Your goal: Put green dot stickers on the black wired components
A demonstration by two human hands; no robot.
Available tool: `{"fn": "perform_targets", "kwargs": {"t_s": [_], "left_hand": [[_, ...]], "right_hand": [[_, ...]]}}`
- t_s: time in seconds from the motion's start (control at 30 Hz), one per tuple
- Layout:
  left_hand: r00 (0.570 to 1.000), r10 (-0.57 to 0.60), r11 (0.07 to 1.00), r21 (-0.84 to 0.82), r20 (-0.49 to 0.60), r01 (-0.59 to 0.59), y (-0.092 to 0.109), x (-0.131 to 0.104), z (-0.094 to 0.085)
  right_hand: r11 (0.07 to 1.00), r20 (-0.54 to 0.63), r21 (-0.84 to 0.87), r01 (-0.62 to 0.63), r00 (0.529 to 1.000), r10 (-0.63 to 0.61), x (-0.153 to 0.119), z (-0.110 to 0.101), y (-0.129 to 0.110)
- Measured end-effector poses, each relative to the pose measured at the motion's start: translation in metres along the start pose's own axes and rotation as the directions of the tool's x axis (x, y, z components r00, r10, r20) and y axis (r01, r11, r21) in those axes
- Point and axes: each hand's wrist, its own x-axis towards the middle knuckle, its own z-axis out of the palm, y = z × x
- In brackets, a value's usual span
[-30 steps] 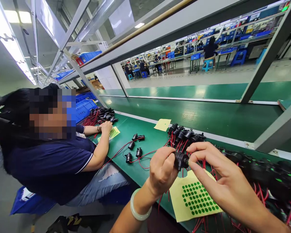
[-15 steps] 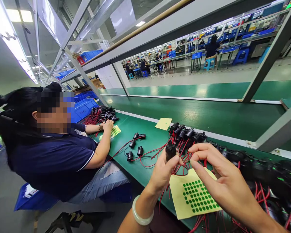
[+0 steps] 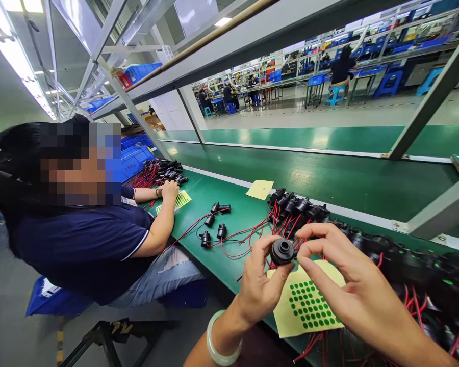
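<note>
Black part (image 3: 283, 252): was just turned round-end toward the head view, between both hands.
Left hand (image 3: 262, 285): was closed around it.
Right hand (image 3: 346, 278): was held alongside; fingertip grip could not be told.
Turn: its side was apparently presented rightward.

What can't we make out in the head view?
All in the head view:
Far side of the black part: turned away and covered by the left hand.
Part of the dotted sheet: behind the right hand.
Whether that hand holds anything: too small to tell.
Right forearm: cut off by the bottom edge.
</note>
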Motion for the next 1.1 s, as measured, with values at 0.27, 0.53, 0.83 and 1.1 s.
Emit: {"fn": "perform_targets", "kwargs": {"t_s": [0.27,0.53,0.83,1.1], "left_hand": [[0.98,0.199,0.968,0.156,-0.008,-0.196,0.007,0.0,-0.003],[0.97,0.243,0.953,0.19,-0.018,-0.236,0.011,0.001,-0.005],[0.961,0.275,0.933,0.245,-0.015,-0.263,0.015,0.002,-0.007],[0.98,0.144,0.978,0.133,0.135,-0.162,0.017,0.004,-0.018]], "right_hand": [[0.994,0.063,-0.089,0.068,0.996,-0.063,-0.003,0.0,-0.002],[0.983,0.027,-0.136,0.123,0.992,-0.12,0.0,0.004,-0.005],[0.999,0.037,-0.002,0.055,0.998,-0.054,0.006,0.004,0.003],[0.995,0.233,0.099,0.029,0.971,-0.052,0.022,-0.013,0.013]]}}
